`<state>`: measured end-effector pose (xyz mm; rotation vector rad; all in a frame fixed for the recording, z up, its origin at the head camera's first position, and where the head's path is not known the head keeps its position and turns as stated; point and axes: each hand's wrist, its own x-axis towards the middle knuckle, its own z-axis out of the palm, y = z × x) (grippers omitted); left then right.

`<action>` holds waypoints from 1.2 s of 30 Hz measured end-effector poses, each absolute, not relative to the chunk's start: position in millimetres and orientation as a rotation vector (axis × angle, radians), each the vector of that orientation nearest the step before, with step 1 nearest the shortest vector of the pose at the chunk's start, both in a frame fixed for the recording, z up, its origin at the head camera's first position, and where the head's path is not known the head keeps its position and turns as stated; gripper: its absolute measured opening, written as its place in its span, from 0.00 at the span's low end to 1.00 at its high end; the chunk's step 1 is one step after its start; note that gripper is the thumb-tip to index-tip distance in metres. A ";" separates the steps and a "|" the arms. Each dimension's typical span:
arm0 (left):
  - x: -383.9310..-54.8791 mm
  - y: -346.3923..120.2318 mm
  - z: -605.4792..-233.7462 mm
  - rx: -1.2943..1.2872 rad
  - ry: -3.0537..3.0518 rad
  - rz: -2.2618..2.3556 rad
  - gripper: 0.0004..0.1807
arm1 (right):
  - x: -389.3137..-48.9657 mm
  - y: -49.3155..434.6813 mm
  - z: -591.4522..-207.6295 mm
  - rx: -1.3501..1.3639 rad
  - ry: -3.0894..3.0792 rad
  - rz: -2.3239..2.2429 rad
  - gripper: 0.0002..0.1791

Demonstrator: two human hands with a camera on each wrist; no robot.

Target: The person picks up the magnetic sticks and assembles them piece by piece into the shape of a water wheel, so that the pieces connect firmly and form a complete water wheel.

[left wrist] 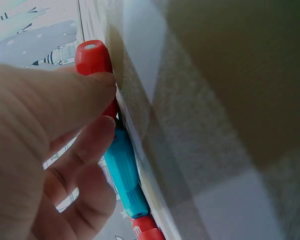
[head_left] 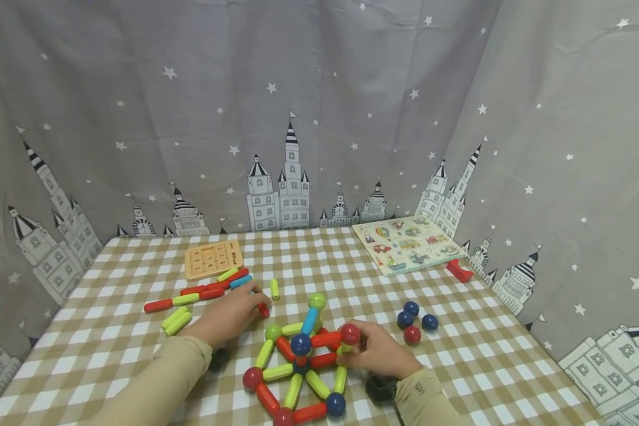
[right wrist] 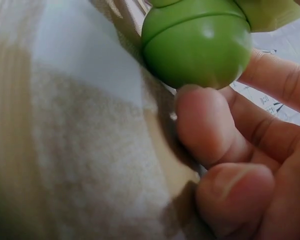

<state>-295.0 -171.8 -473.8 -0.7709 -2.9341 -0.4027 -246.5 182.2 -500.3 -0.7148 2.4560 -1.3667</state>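
On the table stands a building frame of magnetic rods and balls (head_left: 301, 344), with red, blue and green balls joined by coloured rods. My right hand (head_left: 380, 352) holds its right side, beside a red ball (head_left: 350, 333) on top. In the right wrist view, fingertips touch the underside of a green ball (right wrist: 197, 47). Left of the frame, my left hand (head_left: 233, 316) pinches a red rod (left wrist: 92, 57) between thumb and finger. A blue rod (left wrist: 126, 172) lies in line with it, close to the curled fingers.
More red, green and blue rods (head_left: 186, 299) lie on the left, and a lone green rod (head_left: 274, 289) beyond my left hand. Blue balls and a red ball (head_left: 412, 335) sit at right. Farther back are a number puzzle (head_left: 190, 272), a picture board (head_left: 375, 260) and a red piece (head_left: 460, 271).
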 end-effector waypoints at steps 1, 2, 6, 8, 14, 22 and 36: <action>-296.1 -171.8 -473.3 -0.764 -2.929 -0.428 0.14 | -246.2 181.8 -499.8 -0.710 2.453 -1.374 0.20; -296.6 -172.0 -472.4 -0.759 -2.925 -0.457 0.13 | -245.6 181.1 -497.9 -0.703 2.450 -1.379 0.20; -296.6 -173.6 -470.4 -0.743 -2.930 -0.548 0.11 | -245.1 179.5 -492.4 -0.688 2.455 -1.373 0.20; -296.0 -175.0 -471.3 -0.762 -2.932 -0.561 0.10 | -245.1 178.9 -491.7 -0.693 2.463 -1.361 0.20; -293.9 -175.6 -474.8 -0.841 -2.932 -0.579 0.09 | -244.4 179.4 -494.7 -0.693 2.473 -1.363 0.20; -269.6 -173.6 -475.9 -0.696 -2.841 -1.177 0.15 | -243.3 178.3 -496.0 -0.700 2.439 -1.381 0.19; -258.1 -162.4 -484.0 -0.826 -2.756 -1.344 0.16 | -243.3 180.7 -495.7 -0.665 2.449 -1.369 0.18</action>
